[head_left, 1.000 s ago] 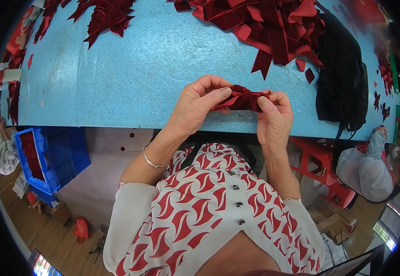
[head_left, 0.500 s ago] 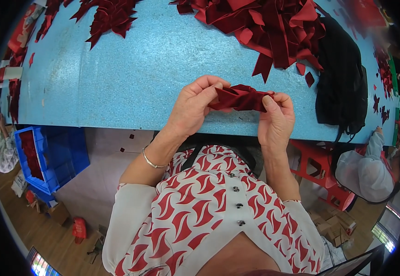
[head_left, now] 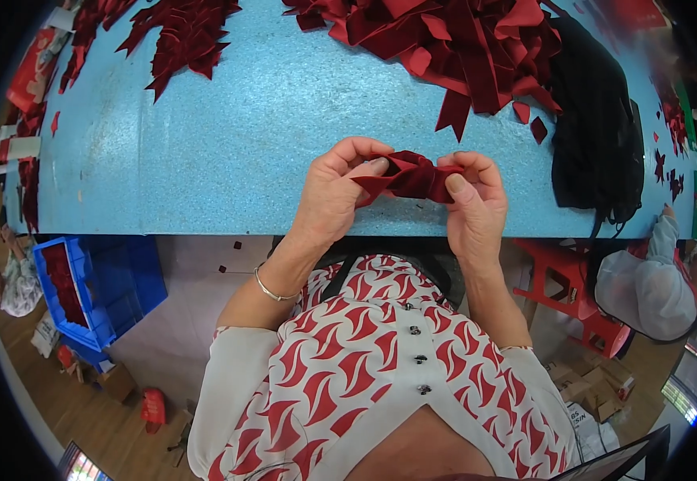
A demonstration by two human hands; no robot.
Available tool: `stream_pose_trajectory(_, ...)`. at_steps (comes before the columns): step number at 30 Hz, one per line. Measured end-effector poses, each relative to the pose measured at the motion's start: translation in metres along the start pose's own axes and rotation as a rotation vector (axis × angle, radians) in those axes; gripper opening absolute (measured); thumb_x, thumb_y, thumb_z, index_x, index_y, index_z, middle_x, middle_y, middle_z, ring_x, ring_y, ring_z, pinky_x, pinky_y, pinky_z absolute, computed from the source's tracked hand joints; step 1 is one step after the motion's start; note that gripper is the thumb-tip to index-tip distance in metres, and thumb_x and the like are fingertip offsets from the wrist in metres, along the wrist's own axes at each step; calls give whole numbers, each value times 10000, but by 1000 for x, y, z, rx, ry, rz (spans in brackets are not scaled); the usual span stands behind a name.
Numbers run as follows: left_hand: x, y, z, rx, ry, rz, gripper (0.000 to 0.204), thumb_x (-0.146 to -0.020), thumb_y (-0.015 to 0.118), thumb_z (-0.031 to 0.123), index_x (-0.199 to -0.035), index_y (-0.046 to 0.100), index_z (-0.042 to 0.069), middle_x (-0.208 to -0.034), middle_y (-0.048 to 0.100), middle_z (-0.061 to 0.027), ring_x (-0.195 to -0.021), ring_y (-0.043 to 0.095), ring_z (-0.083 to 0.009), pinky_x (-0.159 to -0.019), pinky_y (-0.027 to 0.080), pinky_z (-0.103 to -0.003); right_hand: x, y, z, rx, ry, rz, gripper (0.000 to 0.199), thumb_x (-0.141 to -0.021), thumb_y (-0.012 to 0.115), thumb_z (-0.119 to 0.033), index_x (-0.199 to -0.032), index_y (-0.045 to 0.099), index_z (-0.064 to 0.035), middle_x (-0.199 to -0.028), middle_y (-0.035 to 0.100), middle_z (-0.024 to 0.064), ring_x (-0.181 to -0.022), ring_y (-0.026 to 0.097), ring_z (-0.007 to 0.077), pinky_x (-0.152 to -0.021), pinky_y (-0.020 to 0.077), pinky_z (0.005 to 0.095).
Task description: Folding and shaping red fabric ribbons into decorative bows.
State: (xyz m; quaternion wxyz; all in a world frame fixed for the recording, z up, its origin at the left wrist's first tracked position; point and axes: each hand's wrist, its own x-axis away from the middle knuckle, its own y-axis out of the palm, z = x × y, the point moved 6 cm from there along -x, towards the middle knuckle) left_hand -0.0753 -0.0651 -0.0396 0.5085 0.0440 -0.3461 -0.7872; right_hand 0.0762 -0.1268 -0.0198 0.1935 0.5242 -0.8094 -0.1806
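Between my hands, just above the near edge of the blue table point(head_left: 228, 176), is a dark red velvet ribbon bow point(head_left: 414, 178) with a knot-like middle. My left hand point(head_left: 332, 188) pinches its left end between thumb and fingers. The right end is gripped by my right hand point(head_left: 476, 196), thumb on the front and fingers behind. Some fingertips are hidden behind the fabric. Farther back lies a large heap of red velvet ribbon pieces point(head_left: 476, 56) with notched ends.
A layered bunch of red ribbons point(head_left: 184, 40) lies at the far left. Black cloth point(head_left: 597, 128) covers the table's right side. Below the edge stand a blue crate point(head_left: 124, 280) with red material and red stools point(head_left: 561, 280). A person in a pale sleeve point(head_left: 645, 280) sits at right.
The ribbon between my hands has opened from a twisted strip into a bow shape with a visible middle knot. My left fingers have shifted along its end.
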Motion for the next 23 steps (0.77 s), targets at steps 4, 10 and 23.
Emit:
stream_pose_trajectory(4,3,5,7,157,-29,-14,204,-841,513,21,-1043,512,-15,-964,586,-99,-839,588,-144,-738,497,-269,1,-6,6,14,-6,-8,228,-774,568,48,-987,516,-17,-937,562,60,-839,543,128,-808,437,263)
stream_pose_trajectory(10,6,7,13,145,12,-23,259,-869,487,82,-1111,458,-9,-1019,557,-108,-854,583,-145,-730,512,-292,-2,-10,6,15,-26,11,227,-772,569,50,-984,518,-13,-928,567,59,-816,550,123,-788,447,251)
stream_pose_trajectory(23,3,-1,-1,307,-15,-45,343,-860,525,105,-1180,426,30,-1162,511,-127,-940,586,-250,-730,521,-385,-9,-15,10,-43,91,43,179,-811,556,-24,-988,530,-36,-923,579,58,-807,568,146,-785,465,290)
